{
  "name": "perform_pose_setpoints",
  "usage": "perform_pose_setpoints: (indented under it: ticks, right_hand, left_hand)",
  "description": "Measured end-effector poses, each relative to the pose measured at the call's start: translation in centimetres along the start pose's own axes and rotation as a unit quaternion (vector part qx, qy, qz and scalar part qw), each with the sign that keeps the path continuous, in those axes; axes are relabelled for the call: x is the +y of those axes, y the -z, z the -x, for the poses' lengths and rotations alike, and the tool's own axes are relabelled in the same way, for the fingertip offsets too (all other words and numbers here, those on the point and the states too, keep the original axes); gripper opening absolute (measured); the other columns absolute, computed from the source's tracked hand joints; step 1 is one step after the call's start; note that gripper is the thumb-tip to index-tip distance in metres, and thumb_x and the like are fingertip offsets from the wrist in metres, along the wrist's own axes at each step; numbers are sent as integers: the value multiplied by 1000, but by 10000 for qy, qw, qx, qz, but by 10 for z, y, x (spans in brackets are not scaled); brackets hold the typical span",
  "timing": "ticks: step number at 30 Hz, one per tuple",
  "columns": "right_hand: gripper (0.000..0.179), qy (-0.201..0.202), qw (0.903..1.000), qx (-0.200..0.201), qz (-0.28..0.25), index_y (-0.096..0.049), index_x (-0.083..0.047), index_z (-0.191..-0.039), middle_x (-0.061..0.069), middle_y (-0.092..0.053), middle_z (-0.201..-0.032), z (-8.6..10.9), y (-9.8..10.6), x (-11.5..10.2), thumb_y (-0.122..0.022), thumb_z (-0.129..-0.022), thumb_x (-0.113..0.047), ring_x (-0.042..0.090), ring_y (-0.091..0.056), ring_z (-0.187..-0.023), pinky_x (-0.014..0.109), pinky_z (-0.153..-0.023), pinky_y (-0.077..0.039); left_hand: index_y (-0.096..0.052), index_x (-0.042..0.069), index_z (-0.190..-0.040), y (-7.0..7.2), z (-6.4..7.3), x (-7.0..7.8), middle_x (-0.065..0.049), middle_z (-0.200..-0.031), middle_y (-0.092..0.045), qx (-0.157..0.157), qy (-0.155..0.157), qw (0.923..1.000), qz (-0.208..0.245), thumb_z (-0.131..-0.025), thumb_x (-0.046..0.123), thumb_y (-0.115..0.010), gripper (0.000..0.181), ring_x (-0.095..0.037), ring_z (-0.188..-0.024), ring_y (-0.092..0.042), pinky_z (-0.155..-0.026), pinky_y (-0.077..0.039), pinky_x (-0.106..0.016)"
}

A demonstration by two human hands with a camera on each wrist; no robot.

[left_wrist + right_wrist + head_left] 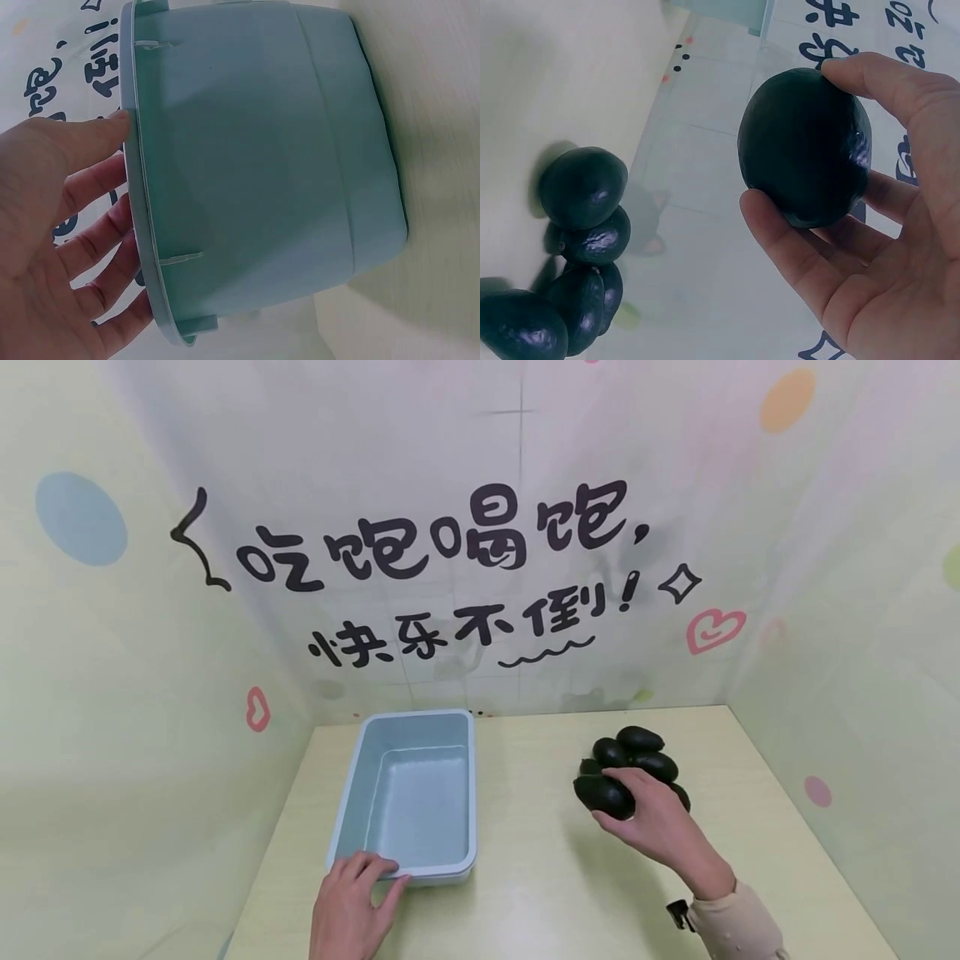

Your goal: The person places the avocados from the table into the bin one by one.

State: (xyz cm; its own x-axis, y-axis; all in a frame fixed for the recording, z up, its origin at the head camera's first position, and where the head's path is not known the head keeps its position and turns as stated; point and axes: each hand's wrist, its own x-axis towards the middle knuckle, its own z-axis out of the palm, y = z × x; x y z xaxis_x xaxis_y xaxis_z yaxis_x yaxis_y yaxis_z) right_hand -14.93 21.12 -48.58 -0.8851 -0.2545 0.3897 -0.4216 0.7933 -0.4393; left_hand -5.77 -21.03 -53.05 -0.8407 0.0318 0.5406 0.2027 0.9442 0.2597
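My right hand (660,818) grips a dark green avocado (604,797) between thumb and fingers. In the right wrist view the held avocado (806,148) hangs above the level of several others. Those loose avocados (641,739) lie bunched on the right of the table, partly hidden behind the hand. A light blue plastic bin (474,793) stands left of the middle, with only its bare inside showing. At its near rim my left hand (351,902) holds on, fingers over the edge and thumb at the outer side. The left wrist view shows the bin's outer wall (247,157).
The pale wooden table (525,827) is bounded by printed fabric walls at the back and both sides. Large black lettering (450,543) covers the back wall (390,427). A small black clip (680,914) sits beside the right sleeve (738,927).
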Motion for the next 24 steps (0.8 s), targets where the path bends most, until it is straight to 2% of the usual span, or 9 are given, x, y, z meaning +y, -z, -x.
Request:
perform_pose_setpoints:
  ticks: [12, 24]
  right_hand:
    - [55, 82, 9997, -205, -61, -70, -4, -130, 11, -74, -128, -13, 3, -16, -88, -84, -28, 31, -72, -119, 50, -96, -59]
    - [57, 28, 9994, -305, -187, -70, -8, -132, 9, -73, -130, -25, 3, -32, -89, -85, -32, 29, -72, -118, 48, -97, -59]
  left_hand:
    - [-78, 23, -85, -1, 2, -1, 7, -86, -66, 94, -26, 9999, 42, -72, 29, -99, 26, -19, -81, -61, -71, -52, -41]
    - [-77, 22, -85, -4, 4, -1, 6, -88, -67, 338, -118, 9993, 78, -69, 29, -99, 28, -21, -82, -61, -73, -52, -42]
